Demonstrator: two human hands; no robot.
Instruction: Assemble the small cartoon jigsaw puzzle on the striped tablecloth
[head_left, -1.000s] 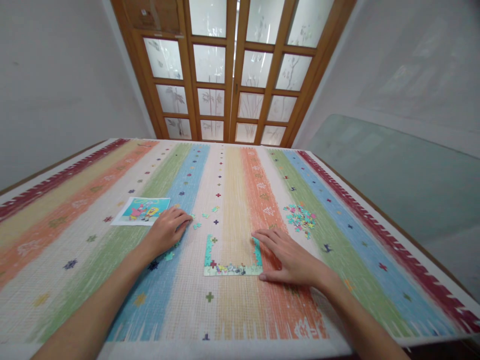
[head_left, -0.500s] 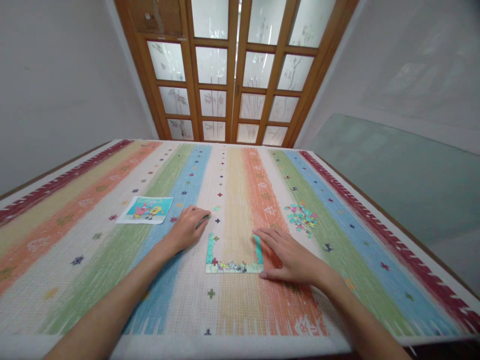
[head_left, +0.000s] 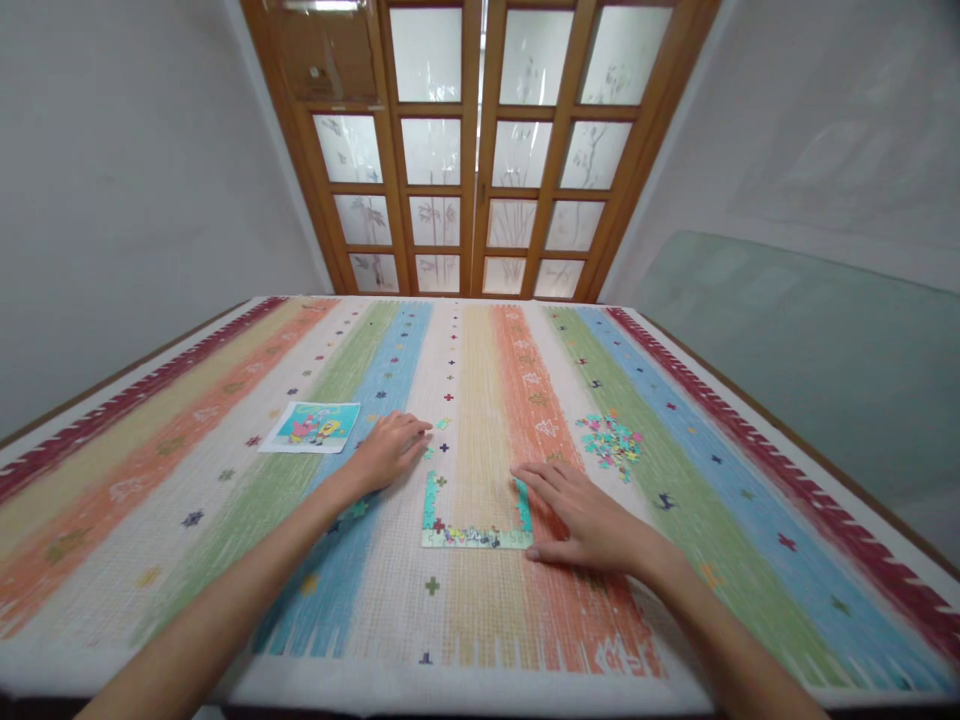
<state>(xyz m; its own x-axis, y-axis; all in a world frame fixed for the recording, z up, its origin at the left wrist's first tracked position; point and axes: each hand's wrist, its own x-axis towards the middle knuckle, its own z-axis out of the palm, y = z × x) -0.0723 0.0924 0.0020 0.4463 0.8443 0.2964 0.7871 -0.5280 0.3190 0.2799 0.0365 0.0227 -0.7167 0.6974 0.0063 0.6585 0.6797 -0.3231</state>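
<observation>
A partly joined jigsaw puzzle (head_left: 478, 538) lies on the cloth as a U shape, with a bottom row and two teal side columns. My right hand (head_left: 574, 515) rests along its right column, fingers stretched out and thumb apart at the lower right corner. Up and to the left, my left hand (head_left: 391, 448) is low over the cloth, fingers extended and holding nothing I can see. Just beyond its fingertips is a loose puzzle piece (head_left: 444, 424). Another teal piece (head_left: 428, 454) lies beside the fingers. More teal bits show by the left forearm, partly hidden.
A printed cartoon picture (head_left: 311, 428) lies left of my left hand. To the right is a heap of loose puzzle pieces (head_left: 611, 443). The striped tablecloth (head_left: 480, 390) covers the table, and wooden glazed doors (head_left: 472, 150) stand behind it.
A teal piece now lies on the cloth by my left fingertips, where earlier that hand held a greenish piece. Its fingers have straightened. My right hand stays by the puzzle; the view tilted slightly.
</observation>
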